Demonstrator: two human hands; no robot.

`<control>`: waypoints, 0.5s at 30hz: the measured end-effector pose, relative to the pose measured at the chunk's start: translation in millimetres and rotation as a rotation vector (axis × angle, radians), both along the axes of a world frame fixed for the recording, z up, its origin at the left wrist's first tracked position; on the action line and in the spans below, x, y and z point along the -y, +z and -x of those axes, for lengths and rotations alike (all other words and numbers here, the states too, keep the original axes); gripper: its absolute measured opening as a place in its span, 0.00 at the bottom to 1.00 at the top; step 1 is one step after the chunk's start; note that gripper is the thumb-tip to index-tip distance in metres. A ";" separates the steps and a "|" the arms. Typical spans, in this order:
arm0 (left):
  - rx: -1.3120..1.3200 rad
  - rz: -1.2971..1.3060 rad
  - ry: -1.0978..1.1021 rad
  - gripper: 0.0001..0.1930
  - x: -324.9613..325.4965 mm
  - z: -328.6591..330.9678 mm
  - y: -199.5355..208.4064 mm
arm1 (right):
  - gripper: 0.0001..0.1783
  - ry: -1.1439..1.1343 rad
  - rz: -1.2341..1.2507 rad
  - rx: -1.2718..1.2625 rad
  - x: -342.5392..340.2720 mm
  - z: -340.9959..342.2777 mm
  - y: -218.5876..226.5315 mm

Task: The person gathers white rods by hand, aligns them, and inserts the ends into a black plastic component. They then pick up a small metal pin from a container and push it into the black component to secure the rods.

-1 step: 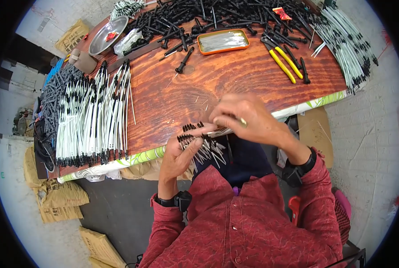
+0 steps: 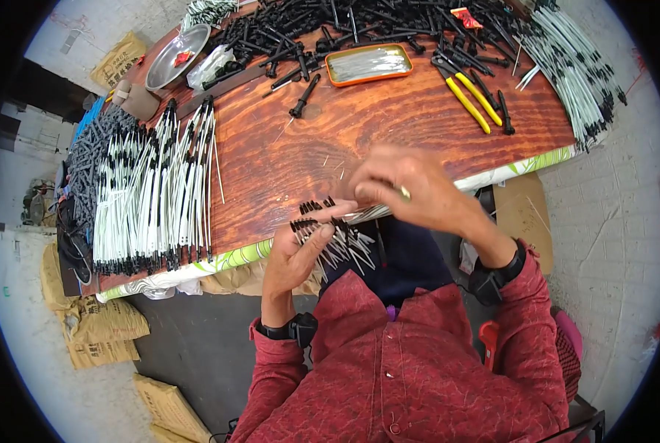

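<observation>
A: Head view, quick pass. Left hand [image 2: 294, 255] is clenched around a fan of thin white sticks with black caps [image 2: 328, 230], held just off the near edge of the wooden table [image 2: 359, 140], above the person's lap.

B: Right hand?

A: Right hand [image 2: 411, 193] is pinched shut on the same bundle of sticks, fingertips [image 2: 367, 193] at the cap end, right over the table's near edge. Something small and yellowish pokes out between the fingers; too small to tell what.

B: How do the sticks handle?

A: I judge them light, thin and a bit springy. They splay out of the fist, so they probably slip sideways easily. The smooth white shafts look slick; the black caps look like the grippier part. Best hold, I think: wrap the shafts mid-length as the left hand does, and pick single ones by the cap.

B: Fragile?

A: Probably bendable rather than brittle, but I can't tell for sure.

B: Anything else around the table?

A: Rows of finished white sticks [image 2: 152, 192] on the table's left side, another pile [image 2: 573, 66] at its right end. Orange tray [image 2: 368, 63] at the far middle, yellow-handled pliers [image 2: 474, 100] right of the tray, metal bowl [image 2: 175, 57] at the far left corner, and a black parts heap [image 2: 359, 22] along the far edge.
</observation>
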State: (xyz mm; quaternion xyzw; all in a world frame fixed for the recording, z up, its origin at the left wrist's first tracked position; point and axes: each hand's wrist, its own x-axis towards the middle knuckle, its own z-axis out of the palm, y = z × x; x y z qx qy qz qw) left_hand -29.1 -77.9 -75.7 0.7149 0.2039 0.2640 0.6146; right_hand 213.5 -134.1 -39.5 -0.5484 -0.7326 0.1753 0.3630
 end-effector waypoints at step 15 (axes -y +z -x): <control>0.218 0.301 0.274 0.25 5.1 30.1 6.3 | 0.13 -0.051 -0.248 -0.090 13.5 3.3 -31.5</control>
